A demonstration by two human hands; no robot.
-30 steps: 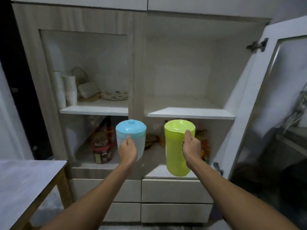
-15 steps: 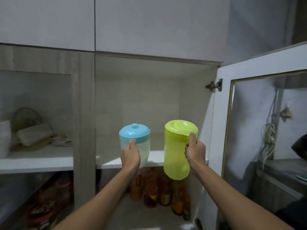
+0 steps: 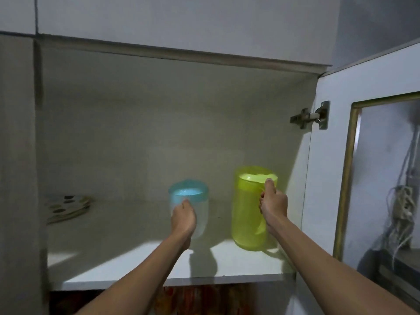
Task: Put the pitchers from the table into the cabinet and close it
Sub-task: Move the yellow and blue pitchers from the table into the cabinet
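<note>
A small clear pitcher with a blue lid [image 3: 200, 201] is over the white cabinet shelf [image 3: 136, 264], and my left hand [image 3: 183, 218] is shut around its handle side. To its right stands a taller yellow-green pitcher [image 3: 246, 212], its base on the shelf; my right hand [image 3: 272, 204] grips its handle with the thumb on the lid rim. Whether the blue-lidded pitcher's base touches the shelf is hidden by my hand. The cabinet door [image 3: 372, 155], white with a gold-framed glass pane, hangs wide open at the right.
A stack of patterned plates [image 3: 66, 208] lies at the shelf's left, behind the wooden divider [image 3: 20, 167]. A metal hinge [image 3: 311, 115] sticks out at the door's top. Bottles [image 3: 204, 298] show below the shelf. Cables hang behind the glass at the far right.
Both hands carried the pitchers up and forward from below shelf level into the upper right compartment. The view has closed in on the shelf, and the yellow-green pitcher now rests on it.
</note>
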